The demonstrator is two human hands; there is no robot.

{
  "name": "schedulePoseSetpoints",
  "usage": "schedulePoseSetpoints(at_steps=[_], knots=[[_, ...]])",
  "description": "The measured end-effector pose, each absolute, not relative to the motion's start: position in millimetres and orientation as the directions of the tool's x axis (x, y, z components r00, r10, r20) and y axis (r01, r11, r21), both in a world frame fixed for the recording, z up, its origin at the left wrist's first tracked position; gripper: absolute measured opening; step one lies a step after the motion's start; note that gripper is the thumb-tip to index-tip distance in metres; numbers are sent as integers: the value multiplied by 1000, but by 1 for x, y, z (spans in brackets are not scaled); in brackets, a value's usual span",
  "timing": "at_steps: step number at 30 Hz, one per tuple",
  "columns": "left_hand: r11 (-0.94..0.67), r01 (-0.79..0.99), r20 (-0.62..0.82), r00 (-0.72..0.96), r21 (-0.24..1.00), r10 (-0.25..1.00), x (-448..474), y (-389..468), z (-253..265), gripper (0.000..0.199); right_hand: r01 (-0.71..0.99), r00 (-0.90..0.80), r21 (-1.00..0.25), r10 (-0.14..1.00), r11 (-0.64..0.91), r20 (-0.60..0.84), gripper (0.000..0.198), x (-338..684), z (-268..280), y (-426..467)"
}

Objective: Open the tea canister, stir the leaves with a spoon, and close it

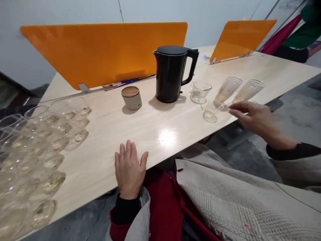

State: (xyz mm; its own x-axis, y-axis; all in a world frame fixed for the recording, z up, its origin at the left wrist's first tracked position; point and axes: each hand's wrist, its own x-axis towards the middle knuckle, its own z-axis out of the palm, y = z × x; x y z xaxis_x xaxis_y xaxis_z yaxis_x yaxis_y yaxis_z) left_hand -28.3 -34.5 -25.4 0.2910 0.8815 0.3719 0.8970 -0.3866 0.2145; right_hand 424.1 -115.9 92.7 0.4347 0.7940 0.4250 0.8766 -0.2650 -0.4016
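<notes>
My left hand (130, 170) lies flat near the table's front edge, fingers slightly spread and holding nothing. At the right, my right hand (258, 118) hovers by the table edge, its thumb and fingers drawn together in a pinch. What it pinches, if anything, is too faint to name. Just left of its fingertips stands a small clear glass (210, 115), with a thin pale streak between them. Behind are two stacks of ribbed clear glasses (227, 92) (248, 91), leaning in view, and a glass pitcher (200, 92) with a spout.
A black electric kettle (168, 78) stands mid-table, with a lidded beige canister (132, 98) to its left. Many clear stemless glasses (54, 144) crowd the left end. Orange divider panels (105, 55) (243, 38) line the back. Another person's green sleeve (304, 31) shows at top right.
</notes>
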Motion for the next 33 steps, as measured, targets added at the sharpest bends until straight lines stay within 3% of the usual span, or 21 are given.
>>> schedulePoseSetpoints(at_steps=[4,12,17,22,27,33], knots=[[-383,903,352,300,195,887,-29,-34,-24,72,967,215,-223,871,-126,442,37,431,64,-97],[-356,919,349,283,167,893,-29,-35,-25,68,990,137,-41,879,-133,457,20,446,38,-66],[-351,920,356,274,173,893,-26,-36,-27,71,977,-61,-116,752,181,656,20,401,51,-43],[-337,923,339,261,188,904,-25,-37,-28,67,858,-244,-210,731,469,637,20,319,64,4],[-331,925,322,261,186,910,-24,-38,-27,68,762,-388,-226,708,607,590,23,257,60,52],[-324,923,317,251,206,915,-23,-39,-26,68,750,-499,-196,734,632,460,27,219,51,79]])
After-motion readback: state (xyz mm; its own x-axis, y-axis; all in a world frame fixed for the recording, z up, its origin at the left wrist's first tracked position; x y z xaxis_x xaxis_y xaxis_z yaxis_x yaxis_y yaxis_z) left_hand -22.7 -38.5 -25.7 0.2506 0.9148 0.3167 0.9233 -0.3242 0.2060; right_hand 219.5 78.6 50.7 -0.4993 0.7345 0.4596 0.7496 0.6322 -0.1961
